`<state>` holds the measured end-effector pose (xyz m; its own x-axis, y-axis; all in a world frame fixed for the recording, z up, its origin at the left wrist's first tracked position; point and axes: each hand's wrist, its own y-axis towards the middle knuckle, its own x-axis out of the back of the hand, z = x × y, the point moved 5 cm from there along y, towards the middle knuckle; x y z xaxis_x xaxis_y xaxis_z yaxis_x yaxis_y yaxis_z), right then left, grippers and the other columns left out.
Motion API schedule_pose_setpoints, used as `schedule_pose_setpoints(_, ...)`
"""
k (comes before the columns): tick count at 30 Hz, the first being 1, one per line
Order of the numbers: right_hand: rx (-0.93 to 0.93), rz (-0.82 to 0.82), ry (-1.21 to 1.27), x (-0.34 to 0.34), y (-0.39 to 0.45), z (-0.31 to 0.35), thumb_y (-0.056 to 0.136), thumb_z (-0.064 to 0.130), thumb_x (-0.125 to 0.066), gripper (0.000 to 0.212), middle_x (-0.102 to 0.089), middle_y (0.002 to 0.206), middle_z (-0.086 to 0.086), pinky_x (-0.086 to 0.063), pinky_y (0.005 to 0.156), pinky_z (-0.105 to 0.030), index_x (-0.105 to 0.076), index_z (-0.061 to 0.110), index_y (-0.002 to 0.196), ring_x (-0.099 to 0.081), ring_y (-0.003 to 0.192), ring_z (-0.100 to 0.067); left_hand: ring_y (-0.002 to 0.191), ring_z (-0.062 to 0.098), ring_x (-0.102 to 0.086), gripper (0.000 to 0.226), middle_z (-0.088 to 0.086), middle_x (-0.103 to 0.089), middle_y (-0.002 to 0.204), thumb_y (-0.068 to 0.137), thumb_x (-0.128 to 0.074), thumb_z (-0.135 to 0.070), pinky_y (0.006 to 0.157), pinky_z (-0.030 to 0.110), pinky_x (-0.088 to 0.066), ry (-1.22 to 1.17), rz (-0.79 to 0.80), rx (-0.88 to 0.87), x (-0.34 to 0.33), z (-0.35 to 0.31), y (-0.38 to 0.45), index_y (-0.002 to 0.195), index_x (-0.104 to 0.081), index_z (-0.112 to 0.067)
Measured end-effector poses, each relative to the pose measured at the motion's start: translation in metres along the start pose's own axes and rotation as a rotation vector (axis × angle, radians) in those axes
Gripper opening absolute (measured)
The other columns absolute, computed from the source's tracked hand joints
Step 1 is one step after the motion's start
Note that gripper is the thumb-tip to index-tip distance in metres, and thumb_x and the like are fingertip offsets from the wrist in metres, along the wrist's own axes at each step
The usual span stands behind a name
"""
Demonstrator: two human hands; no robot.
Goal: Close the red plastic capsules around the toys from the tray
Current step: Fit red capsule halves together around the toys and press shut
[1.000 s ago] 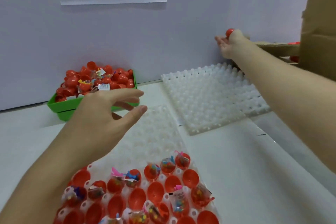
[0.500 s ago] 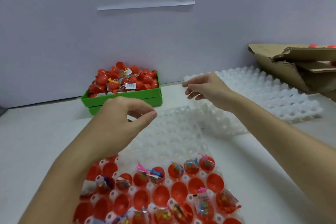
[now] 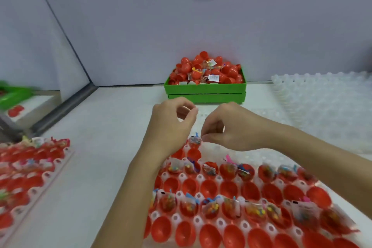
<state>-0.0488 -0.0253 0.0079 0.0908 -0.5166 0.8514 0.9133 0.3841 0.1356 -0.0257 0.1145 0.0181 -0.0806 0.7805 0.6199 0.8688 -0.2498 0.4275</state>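
A white tray [image 3: 182, 177] in front of me holds rows of red capsule halves: some are empty [image 3: 209, 187], others carry small bagged toys [image 3: 210, 208]. My left hand [image 3: 171, 127] hovers over the tray's far left corner. Its fingers are curled, thumb and forefinger meet, and nothing shows between them. My right hand [image 3: 227, 127] is beside it with fingers curled downward. Its fingertips pinch at the edge of the farthest toy-filled capsule half [image 3: 194, 142], which still sits in the tray.
A green box [image 3: 205, 91] heaped with red capsules and toy bags stands by the back wall. Empty white trays [image 3: 322, 98] lie to the right. A second tray of filled red halves [image 3: 30, 169] lies at the left, near a metal-edged panel.
My view swung left and down. My right hand came back from the cardboard box at the right, without its capsule, to the tray's far corner. My left hand curled its fingers and lowered beside it.
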Motion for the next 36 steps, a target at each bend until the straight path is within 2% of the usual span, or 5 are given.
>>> schedule_pose_setpoints(11, -0.024, 0.057, -0.274, -0.024, 0.018, 0.028, 0.079, 0.02, -0.066, 0.016, -0.054, 0.065, 0.014, -0.055, 0.065, -0.035, -0.062, 0.029, 0.067, -0.058, 0.065, -0.014, 0.078, -0.006, -0.062, 0.012, -0.015, -0.068, 0.081, 0.093, -0.063, -0.018, 0.066, 0.0, -0.043, -0.044, -0.049, 0.01, 0.008, -0.001, -0.005, 0.086, -0.07, -0.025)
schedule_pose_setpoints(17, -0.004, -0.058, -0.113, 0.021, 0.008, 0.022, 0.08, 0.024, -0.075, 0.016, -0.058, 0.057, 0.007, -0.039, 0.049, -0.02, -0.065, 0.031, 0.07, -0.051, 0.052, -0.009, 0.089, -0.007, -0.061, 0.012, -0.017, -0.067, 0.093, 0.094, -0.061, -0.018, 0.069, -0.001, -0.043, -0.132, -0.043, 0.041, 0.006, -0.003, -0.006, 0.101, -0.069, -0.024)
schedule_pose_setpoints(22, 0.021, -0.175, 0.028, 0.05, -0.025, 0.002, 0.084, 0.016, -0.072, 0.011, -0.06, 0.061, 0.017, -0.043, 0.055, -0.014, -0.073, 0.026, 0.081, -0.058, 0.062, -0.004, 0.097, 0.008, -0.069, 0.04, -0.008, -0.065, 0.117, 0.09, -0.06, -0.003, 0.09, 0.027, -0.056, -0.436, 0.261, 0.16, -0.018, -0.013, -0.014, 0.125, -0.056, -0.022)
schedule_pose_setpoints(26, 0.002, -0.23, 0.023, 0.049, -0.045, -0.009, 0.088, 0.006, -0.068, 0.033, -0.067, 0.077, 0.02, -0.048, 0.064, -0.015, -0.068, 0.038, 0.08, -0.063, 0.079, -0.002, 0.088, 0.017, -0.074, 0.042, 0.005, -0.065, 0.117, 0.087, -0.072, -0.007, 0.087, 0.029, -0.058, -0.612, 0.429, 0.188, -0.038, -0.026, -0.024, 0.126, -0.059, -0.018)
schedule_pose_setpoints(36, -0.26, -0.374, 0.443, 0.037, -0.075, -0.042, 0.097, 0.027, -0.056, 0.018, -0.077, 0.087, 0.005, -0.051, 0.068, -0.022, -0.069, 0.025, 0.11, -0.073, 0.08, -0.005, 0.079, 0.003, -0.07, 0.042, -0.013, -0.065, 0.094, 0.074, -0.084, -0.009, 0.064, 0.012, -0.052, -0.452, 0.122, 0.094, -0.04, -0.033, -0.025, 0.101, -0.062, -0.033)
